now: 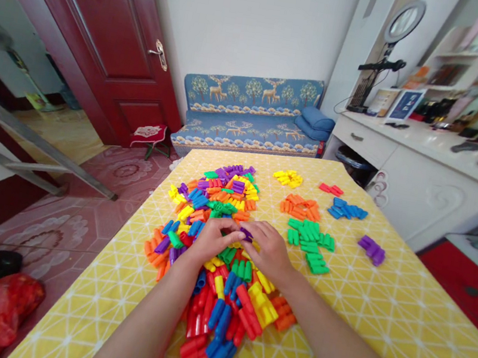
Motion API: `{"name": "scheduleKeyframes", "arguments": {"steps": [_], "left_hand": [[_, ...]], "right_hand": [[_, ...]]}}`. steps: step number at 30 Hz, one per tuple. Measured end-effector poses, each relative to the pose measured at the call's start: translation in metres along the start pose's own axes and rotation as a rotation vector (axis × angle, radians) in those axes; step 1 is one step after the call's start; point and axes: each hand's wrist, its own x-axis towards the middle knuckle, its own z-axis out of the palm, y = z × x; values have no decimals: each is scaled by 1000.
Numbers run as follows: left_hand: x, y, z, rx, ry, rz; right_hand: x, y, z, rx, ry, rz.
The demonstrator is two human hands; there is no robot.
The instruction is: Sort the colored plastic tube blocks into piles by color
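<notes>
Both hands meet above a large mixed pile of coloured plastic pieces (200,312). A small purple piece (247,235) is pinched between the fingertips of my left hand (217,239) and my right hand (268,249). To the right lie separate groups of one colour: yellow (288,178), orange (300,207), green (309,234), blue (347,209), red (331,189) and purple (372,249). The mixed pile stretches from under my forearms to the far left part of the table.
A yellow patterned cloth covers the table (111,298). Beyond it stands a blue patterned sofa (249,111). A white dresser (430,173) with a ring light is at the right. Metal bars (41,167) and a red bag (15,304) are at the left.
</notes>
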Motion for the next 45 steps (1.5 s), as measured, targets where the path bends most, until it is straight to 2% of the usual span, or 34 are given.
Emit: {"name": "scheduleKeyframes", "arguments": {"steps": [2, 4, 6, 8, 12, 14, 16, 20, 24, 31, 35, 38, 40, 42, 44, 45], "left_hand": [[0, 0, -1, 22, 1, 1], [0, 1, -2, 43, 6, 1], [0, 1, -2, 55, 13, -3], [1, 1, -2, 63, 17, -2], [2, -1, -1, 87, 10, 5], [2, -3, -1, 105, 10, 6], [2, -3, -1, 113, 11, 7], [2, -2, -1, 112, 15, 1], [1, 0, -1, 107, 28, -2], [0, -6, 1, 72, 36, -25], [0, -9, 1, 61, 42, -26], [0, -8, 1, 50, 36, -31], [0, -8, 1, 47, 38, -35], [0, -6, 1, 41, 44, -42], [0, -5, 1, 40, 43, -49], [0, -4, 1, 44, 47, -46]], "right_hand": [[0, 3, -4, -12, 19, 62], [0, 13, -17, -65, 69, 156], [-2, 33, -40, -157, 125, 247], [-11, 61, -72, -281, 152, 321], [-46, 119, -137, -642, 132, 486], [-68, 137, -158, -790, 82, 585], [-86, 148, -166, -870, 12, 623], [-105, 152, -160, -911, -43, 599], [-108, 151, -152, -885, -17, 587], [-113, 153, -151, -802, -19, 559], [-92, 133, -145, -751, 113, 535], [-62, 99, -129, -501, 183, 440], [-44, 73, -110, -227, 70, 459], [-32, 48, -85, -2, -153, 507], [-26, 28, -59, 88, -308, 511], [-23, 21, -46, 97, -338, 485]]}}
